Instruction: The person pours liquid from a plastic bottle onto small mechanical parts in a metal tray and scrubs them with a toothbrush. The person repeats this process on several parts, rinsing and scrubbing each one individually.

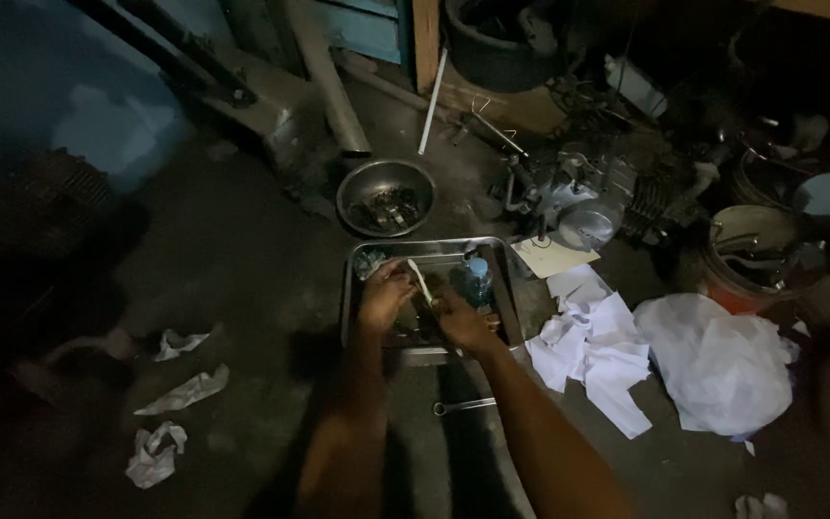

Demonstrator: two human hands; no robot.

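One rectangular steel tray (505,279) lies on the floor under both hands. One round metal bowl (385,196) sits beyond them. The left hand (385,293) grips one pale slim brush (421,280); the right hand (463,322) beside it closes on something hidden.

Dark concrete floor (242,269), metal tray (357,288), round bowl (385,197), wrench (463,407), crumpled papers (593,351), white plastic bag (718,365)
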